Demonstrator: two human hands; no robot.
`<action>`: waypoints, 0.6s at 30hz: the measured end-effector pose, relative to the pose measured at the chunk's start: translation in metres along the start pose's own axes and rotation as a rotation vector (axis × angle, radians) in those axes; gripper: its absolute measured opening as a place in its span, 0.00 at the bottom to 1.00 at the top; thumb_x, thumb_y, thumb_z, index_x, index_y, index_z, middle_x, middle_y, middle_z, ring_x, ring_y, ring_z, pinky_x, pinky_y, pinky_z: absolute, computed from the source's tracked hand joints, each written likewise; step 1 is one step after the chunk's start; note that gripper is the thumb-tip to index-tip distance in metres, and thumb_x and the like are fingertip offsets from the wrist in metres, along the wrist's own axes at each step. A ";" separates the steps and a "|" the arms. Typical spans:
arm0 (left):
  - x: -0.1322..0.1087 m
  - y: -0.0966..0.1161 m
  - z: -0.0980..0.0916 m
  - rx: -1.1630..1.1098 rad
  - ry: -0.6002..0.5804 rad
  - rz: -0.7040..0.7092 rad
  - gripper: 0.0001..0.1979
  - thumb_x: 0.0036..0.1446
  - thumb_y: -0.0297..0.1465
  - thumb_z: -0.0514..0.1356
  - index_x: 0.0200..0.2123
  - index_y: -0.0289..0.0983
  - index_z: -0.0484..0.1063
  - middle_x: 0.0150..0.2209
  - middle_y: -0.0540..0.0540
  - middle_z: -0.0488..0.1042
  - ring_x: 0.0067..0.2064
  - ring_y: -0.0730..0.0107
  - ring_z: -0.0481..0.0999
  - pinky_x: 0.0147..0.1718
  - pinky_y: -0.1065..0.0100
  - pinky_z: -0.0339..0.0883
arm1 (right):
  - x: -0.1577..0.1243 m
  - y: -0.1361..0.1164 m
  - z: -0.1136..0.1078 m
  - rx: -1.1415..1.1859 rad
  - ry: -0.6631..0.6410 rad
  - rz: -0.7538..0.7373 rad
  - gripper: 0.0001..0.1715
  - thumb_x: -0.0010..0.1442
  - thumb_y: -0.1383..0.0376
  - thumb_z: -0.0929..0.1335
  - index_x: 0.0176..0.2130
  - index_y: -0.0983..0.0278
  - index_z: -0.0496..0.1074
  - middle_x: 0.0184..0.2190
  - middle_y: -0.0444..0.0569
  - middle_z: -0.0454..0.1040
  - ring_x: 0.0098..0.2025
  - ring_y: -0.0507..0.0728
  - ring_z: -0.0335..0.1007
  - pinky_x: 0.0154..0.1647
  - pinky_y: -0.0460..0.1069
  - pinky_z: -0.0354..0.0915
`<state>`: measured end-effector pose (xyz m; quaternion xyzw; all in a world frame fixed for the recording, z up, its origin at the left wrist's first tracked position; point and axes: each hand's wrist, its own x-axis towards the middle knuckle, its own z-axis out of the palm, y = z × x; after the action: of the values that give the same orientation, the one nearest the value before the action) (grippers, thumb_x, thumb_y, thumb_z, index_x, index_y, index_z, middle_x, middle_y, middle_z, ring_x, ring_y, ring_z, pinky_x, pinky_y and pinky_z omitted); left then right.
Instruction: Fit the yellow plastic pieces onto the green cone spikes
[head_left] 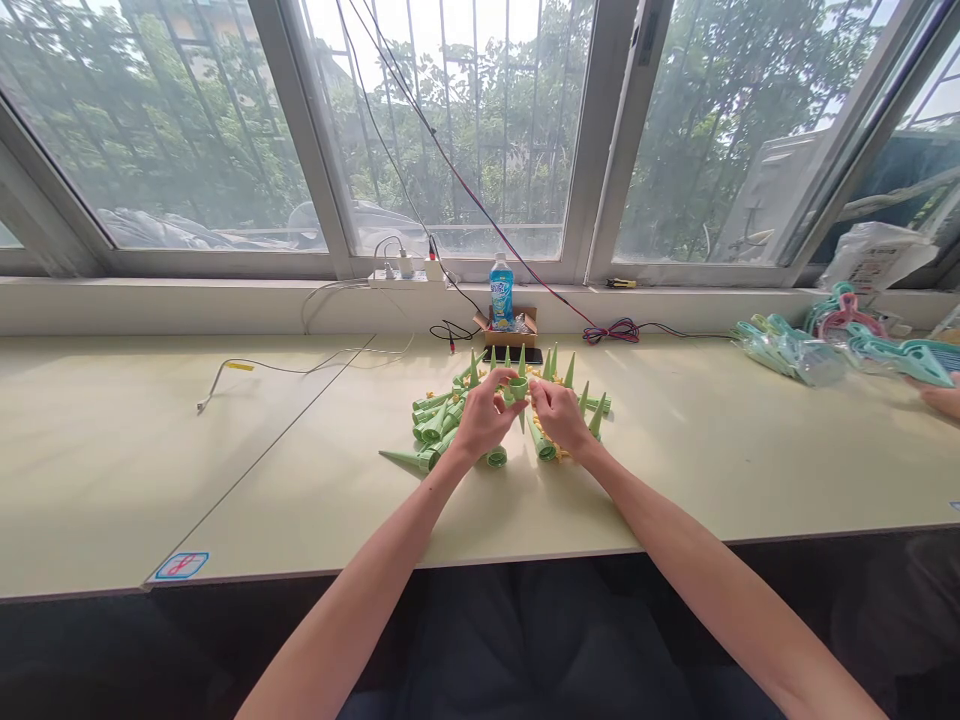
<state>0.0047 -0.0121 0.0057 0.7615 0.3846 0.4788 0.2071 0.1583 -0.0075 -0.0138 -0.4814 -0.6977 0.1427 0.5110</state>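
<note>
In the middle of the table, my left hand (pixel 482 414) is closed around a green plastic plant watering spike (pixel 518 386), its open round end up and its point down. My right hand (pixel 559 414) is closed in a pinch against the right side of the same spike; whatever small thing may be between its fingers is hidden. Left of my hands lie several loose green cones (pixel 435 430) in a heap. More green spikes (pixel 597 415) stand point up behind and to the right. Small yellow-orange parts (pixel 561 455) show among them, partly covered by my right hand.
A blue-labelled bottle (pixel 501 292) stands in a small cardboard box (pixel 510 339) by the window, with a dark phone-like slab (pixel 517 355) before it. Cables (pixel 619 331) lie along the back. Bagged green items (pixel 795 350) and another person's hand (pixel 941 398) are at right.
</note>
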 end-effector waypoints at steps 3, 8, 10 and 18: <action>0.000 0.000 0.001 0.003 0.006 0.009 0.16 0.52 0.27 0.62 0.45 0.41 0.66 0.43 0.48 0.71 0.20 0.85 0.63 0.23 0.75 0.64 | 0.000 0.001 0.000 0.000 0.001 0.002 0.25 0.67 0.55 0.57 0.21 0.61 0.52 0.16 0.41 0.56 0.20 0.50 0.49 0.23 0.48 0.47; -0.001 0.000 0.001 0.007 0.004 0.007 0.15 0.53 0.27 0.62 0.44 0.40 0.65 0.43 0.49 0.71 0.21 0.85 0.64 0.23 0.75 0.63 | 0.000 0.001 0.001 -0.010 -0.007 0.011 0.26 0.67 0.55 0.57 0.21 0.61 0.51 0.15 0.41 0.55 0.20 0.50 0.49 0.22 0.48 0.47; -0.001 0.000 0.001 0.017 0.002 0.006 0.15 0.53 0.27 0.62 0.44 0.40 0.65 0.43 0.49 0.71 0.21 0.85 0.63 0.24 0.75 0.63 | 0.000 0.001 0.001 -0.007 -0.009 0.014 0.26 0.67 0.55 0.57 0.21 0.61 0.51 0.15 0.41 0.55 0.20 0.50 0.49 0.22 0.48 0.47; 0.001 0.001 0.002 0.007 0.002 -0.056 0.18 0.58 0.39 0.60 0.48 0.38 0.64 0.39 0.47 0.69 0.20 0.83 0.64 0.22 0.74 0.61 | 0.000 0.000 0.001 0.066 0.033 -0.003 0.25 0.67 0.53 0.57 0.22 0.61 0.53 0.18 0.41 0.56 0.21 0.50 0.49 0.23 0.48 0.48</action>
<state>0.0066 -0.0120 0.0060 0.7508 0.4076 0.4722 0.2171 0.1571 -0.0074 -0.0145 -0.4655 -0.6850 0.1567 0.5381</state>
